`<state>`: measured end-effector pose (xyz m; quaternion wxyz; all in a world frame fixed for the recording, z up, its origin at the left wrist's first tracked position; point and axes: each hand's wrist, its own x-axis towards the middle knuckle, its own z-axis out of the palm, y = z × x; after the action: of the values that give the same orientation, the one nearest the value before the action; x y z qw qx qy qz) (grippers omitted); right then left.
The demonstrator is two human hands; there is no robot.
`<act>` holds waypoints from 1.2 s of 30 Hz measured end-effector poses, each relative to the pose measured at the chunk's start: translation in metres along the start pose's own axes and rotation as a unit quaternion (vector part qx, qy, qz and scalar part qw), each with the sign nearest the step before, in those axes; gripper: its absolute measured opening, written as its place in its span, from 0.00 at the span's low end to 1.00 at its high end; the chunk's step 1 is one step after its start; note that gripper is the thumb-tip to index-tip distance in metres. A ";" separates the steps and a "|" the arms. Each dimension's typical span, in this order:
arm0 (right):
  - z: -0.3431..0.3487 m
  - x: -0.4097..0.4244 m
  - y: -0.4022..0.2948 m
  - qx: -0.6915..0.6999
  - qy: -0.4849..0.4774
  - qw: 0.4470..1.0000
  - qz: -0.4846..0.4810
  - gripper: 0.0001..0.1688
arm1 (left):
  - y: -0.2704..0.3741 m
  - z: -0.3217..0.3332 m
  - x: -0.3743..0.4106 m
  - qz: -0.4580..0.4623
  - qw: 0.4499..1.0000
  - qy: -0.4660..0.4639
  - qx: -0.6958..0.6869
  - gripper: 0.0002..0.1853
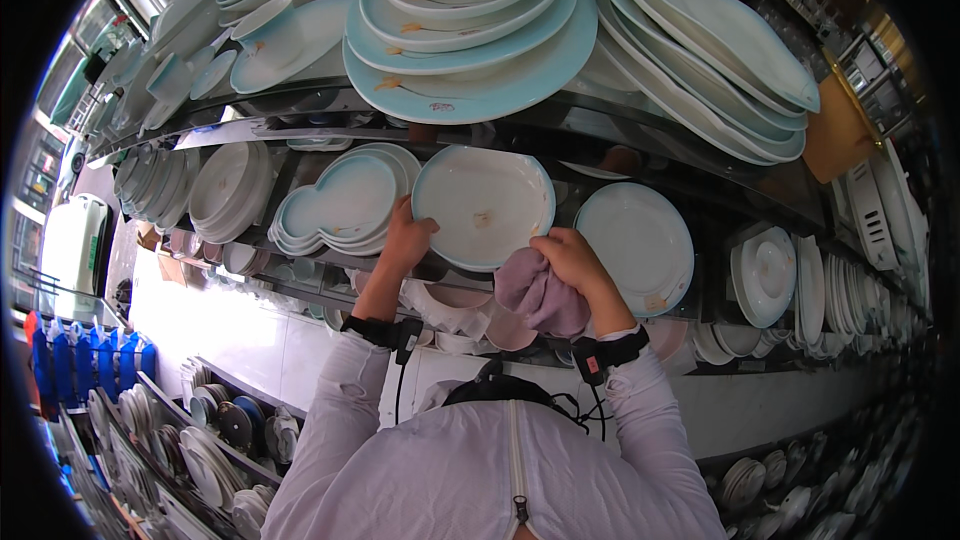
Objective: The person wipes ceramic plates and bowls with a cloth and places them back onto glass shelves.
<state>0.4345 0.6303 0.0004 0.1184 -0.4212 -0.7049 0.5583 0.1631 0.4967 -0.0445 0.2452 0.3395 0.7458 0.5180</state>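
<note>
A pale plate with a light-blue rim (484, 202) sits in front of me at the edge of the middle shelf, tilted towards me. My left hand (409, 234) grips its lower left rim, with the thumb on the face. At the lower right rim is my right hand (574, 259), which clutches a mauve cloth (534, 292); its fingertips are at the plate's edge. Left of my left hand lies a stack of lobed blue-rimmed dishes (352, 199). A round plate with a blue rim (636, 244) stands just right of my right hand.
Stacked large plates (480, 94) rest on the upper dark shelf, beside stacked long platters (720, 37). Pink bowls (510, 322) sit on the shelf below. Behind me on the left are racks of crockery (206, 465). Cords hang from both wrist straps (626, 349).
</note>
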 end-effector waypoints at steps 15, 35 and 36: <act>-0.010 -0.039 0.008 0.087 -0.001 0.996 -0.002 0.19 | 0.015 0.003 -0.027 0.077 0.994 0.080 -0.010 0.31; -0.107 -0.168 0.140 0.222 0.305 0.921 0.094 0.50 | 0.077 0.163 -0.100 -0.025 0.913 -0.406 0.037 0.20; -0.113 -0.164 0.154 0.241 0.305 0.916 0.104 0.52 | 0.070 0.172 -0.096 -0.042 0.912 -0.405 0.039 0.21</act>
<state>0.6786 0.5917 -0.0468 0.3668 -0.6005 -0.4311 0.5649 0.3666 0.5445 -0.0360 0.5345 0.4980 0.6155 0.2957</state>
